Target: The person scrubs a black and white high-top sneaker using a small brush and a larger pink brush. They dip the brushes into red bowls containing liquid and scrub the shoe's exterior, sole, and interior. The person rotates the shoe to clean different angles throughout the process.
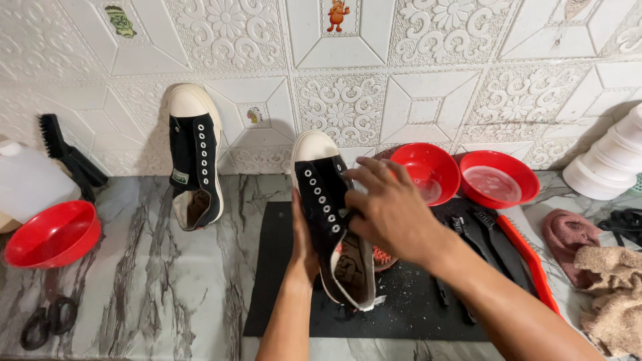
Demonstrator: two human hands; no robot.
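**Both hands on one black sneaker over the mat**

Left hand [304, 251] is under the black sneaker [332, 220], fingers wrapped round its left side, holding it up, toe pointing far toward the wall. Right hand [388, 210] lies on top, fingers curled onto the tongue and eyelet area; what they pinch there, can't tell. Sneaker has no laces in, and sits above the black mat [281, 267] at centre of the marble counter [160, 267].

Second black sneaker [194, 157] leans upright against the wall, far left. Two red bowls [435, 170] just beyond my right hand, side by side. Red-handled brush [531, 261] and dark brushes on the mat's right edge. Towels [612, 294] at right. Red bowl [53, 234] at far left, scissors [47, 322] near left, black brush [67, 157] against the wall.
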